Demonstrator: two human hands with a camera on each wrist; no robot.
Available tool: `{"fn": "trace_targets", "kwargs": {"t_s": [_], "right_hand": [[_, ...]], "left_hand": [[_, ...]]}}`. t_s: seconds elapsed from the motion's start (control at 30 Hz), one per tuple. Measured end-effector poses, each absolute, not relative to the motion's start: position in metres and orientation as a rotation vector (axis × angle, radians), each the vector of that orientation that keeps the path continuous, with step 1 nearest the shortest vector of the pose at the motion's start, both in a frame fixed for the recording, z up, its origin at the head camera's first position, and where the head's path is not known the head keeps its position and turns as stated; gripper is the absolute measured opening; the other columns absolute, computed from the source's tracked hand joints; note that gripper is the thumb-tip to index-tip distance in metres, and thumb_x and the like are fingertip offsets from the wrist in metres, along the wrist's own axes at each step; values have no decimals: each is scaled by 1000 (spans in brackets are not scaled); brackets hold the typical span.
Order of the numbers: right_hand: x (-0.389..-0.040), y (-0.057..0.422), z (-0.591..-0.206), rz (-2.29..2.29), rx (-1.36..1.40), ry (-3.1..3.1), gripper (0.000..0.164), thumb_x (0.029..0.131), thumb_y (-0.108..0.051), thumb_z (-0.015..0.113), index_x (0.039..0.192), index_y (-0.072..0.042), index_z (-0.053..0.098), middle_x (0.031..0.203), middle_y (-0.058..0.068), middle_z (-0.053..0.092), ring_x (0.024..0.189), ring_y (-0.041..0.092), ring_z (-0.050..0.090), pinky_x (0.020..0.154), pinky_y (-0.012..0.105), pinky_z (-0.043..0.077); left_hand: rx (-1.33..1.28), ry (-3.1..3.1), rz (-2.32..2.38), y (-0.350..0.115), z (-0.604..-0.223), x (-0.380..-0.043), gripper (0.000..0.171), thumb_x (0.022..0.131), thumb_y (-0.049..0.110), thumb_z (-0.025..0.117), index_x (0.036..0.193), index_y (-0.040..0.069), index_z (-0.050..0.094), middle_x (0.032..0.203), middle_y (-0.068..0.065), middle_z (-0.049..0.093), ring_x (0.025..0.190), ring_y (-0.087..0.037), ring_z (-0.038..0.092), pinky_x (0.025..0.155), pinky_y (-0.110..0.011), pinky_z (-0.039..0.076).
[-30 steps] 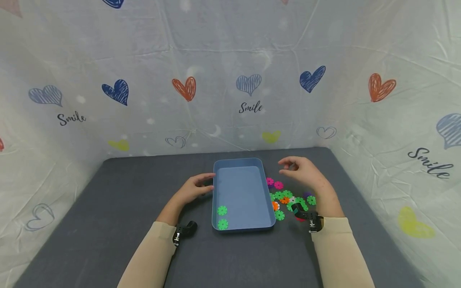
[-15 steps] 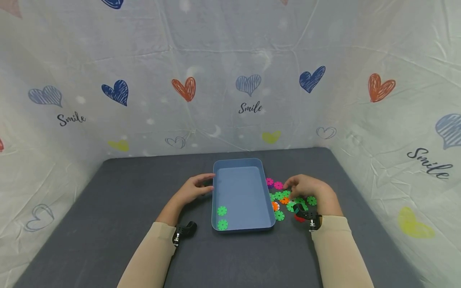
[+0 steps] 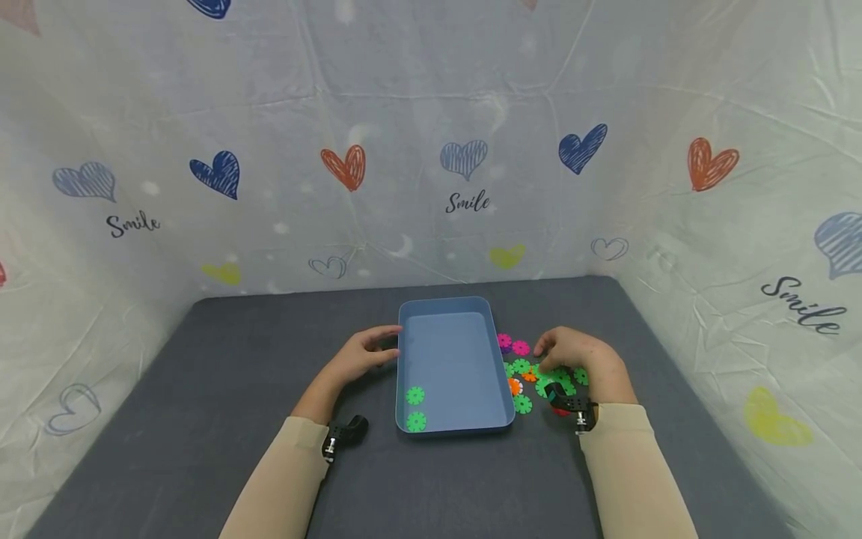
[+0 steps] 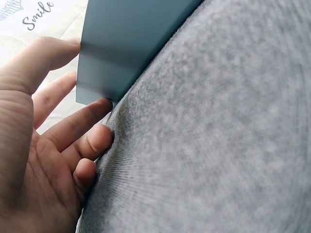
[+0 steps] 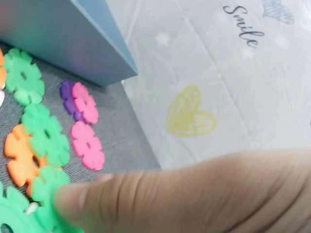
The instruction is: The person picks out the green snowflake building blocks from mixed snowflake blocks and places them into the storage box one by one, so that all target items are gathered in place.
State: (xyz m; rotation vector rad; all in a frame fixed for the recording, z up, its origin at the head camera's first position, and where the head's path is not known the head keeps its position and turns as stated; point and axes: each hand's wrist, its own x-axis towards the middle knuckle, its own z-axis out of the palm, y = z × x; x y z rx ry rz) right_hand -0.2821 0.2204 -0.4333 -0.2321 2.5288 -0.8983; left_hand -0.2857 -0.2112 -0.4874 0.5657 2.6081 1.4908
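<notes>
"Snowflake discs (image 3: 522, 404): where do you have them, and how do your hands stand?"

"Most lie loosely clustered on your grey surface (image 3: 289, 337), just right of the blue tray (image 3: 447, 359); two green discs (image 3: 416, 421) lie inside it, near its near-left corner. Your left hand (image 3: 357, 355) is loosely curved, fingertips at the tray's left wall. Your right hand (image 3: 579, 353) arches over the cluster, thumb on or just above a green disc (image 5: 47, 187), forefinger set apart. I can't tell whether you have a grip."

"What could trip you up?"

"That disc seems to overlap an orange disc (image 5: 18, 155), so lifting it could drag that along. Flat pieces offer little edge; thumb pressure alone could skid one away. If your left hand leans harder, the tray could slide into the nearest pieces."

"And what can't you make out?"

"Your right hand's remaining fingers, mostly, and how many pieces lie beneath it. Your black wrist camera (image 3: 564, 398) partly covers a red disc (image 3: 561, 412); a pink disc (image 5: 85, 103) partly hides a purple disc (image 5: 68, 100)."
</notes>
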Motion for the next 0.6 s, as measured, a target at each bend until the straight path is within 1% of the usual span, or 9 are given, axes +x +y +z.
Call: {"fn": "trace_targets", "kwargs": {"t_s": [0.07,0.13,0.33,0.43,0.53,0.6], "right_hand": [[-281,221,-432,-861,-216,2550,26,83,-6,82,104,-4,68,98,9,60,80,23,52,68,36,45],[-279,222,-430,-848,-187,2555,26,82,-6,84,101,-4,67,96,9,59,80,24,52,68,37,45],[-277,221,-431,-876,-146,2544,18,81,-4,84,88,-5,67,88,7,60,75,23,52,66,37,45],[-278,221,-432,-867,-160,2546,18,81,-8,85,81,-7,67,80,5,59,70,20,51,63,36,43],[-279,221,-431,-883,-189,2544,23,84,-10,83,71,-8,63,69,2,54,61,17,47,58,34,40],[-280,222,-428,-923,-200,2545,26,86,-11,80,68,-8,62,64,1,52,57,16,46,56,34,39]], "left_hand": [[572,2607,1489,-211,-488,-285,54,95,23,77,144,9,60,133,-14,63,74,-20,54,68,-33,48],[576,2600,1496,-211,-488,-286,54,95,23,77,144,9,60,134,-14,62,75,-20,55,68,-34,49],[581,2593,1512,-211,-488,-288,53,95,21,76,144,8,60,138,-17,61,73,-20,54,67,-32,48],[582,2597,1508,-211,-489,-288,53,95,21,77,144,7,60,138,-17,61,72,-20,54,66,-31,48],[584,2595,1509,-212,-488,-287,53,95,21,77,144,7,60,138,-17,61,72,-19,54,66,-31,48],[580,2597,1503,-212,-489,-288,53,95,21,77,144,8,60,139,-17,60,73,-19,54,67,-32,48]]}}
